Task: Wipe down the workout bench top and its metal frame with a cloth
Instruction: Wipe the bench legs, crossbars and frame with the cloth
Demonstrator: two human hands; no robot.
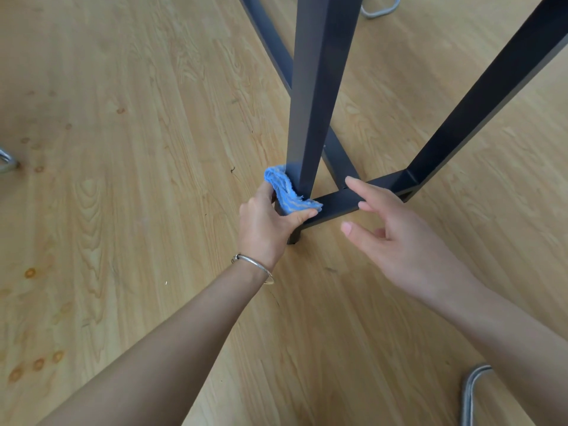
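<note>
Presently, only the lower part of the bench's dark metal frame [313, 103] is seen from above, standing on a light wood-grain floor [123, 179]. A blue cloth [285, 192] is bunched against the foot of the upright leg [307, 142], at the corner where that leg meets the low crossbar [335, 204]. The cloth is gripped by the left hand [264, 226], with the thumb curled over its lower edge and the fingers wrapped behind it, so that it is pressed to the left face of the leg. A thin silver bracelet [255, 265] is worn on the left wrist. The right hand [396, 238] is held apart from the cloth, fingers straight and spread, nothing held; its fingertips [350, 180] lie over the crossbar, though contact cannot be confirmed. A slanted leg [491, 87] rises from the far right end of the crossbar. Bent chrome tubes are noted at the floor's edges: one at top [381, 9], one at far left [6, 161], one at lower right [470, 392].
</note>
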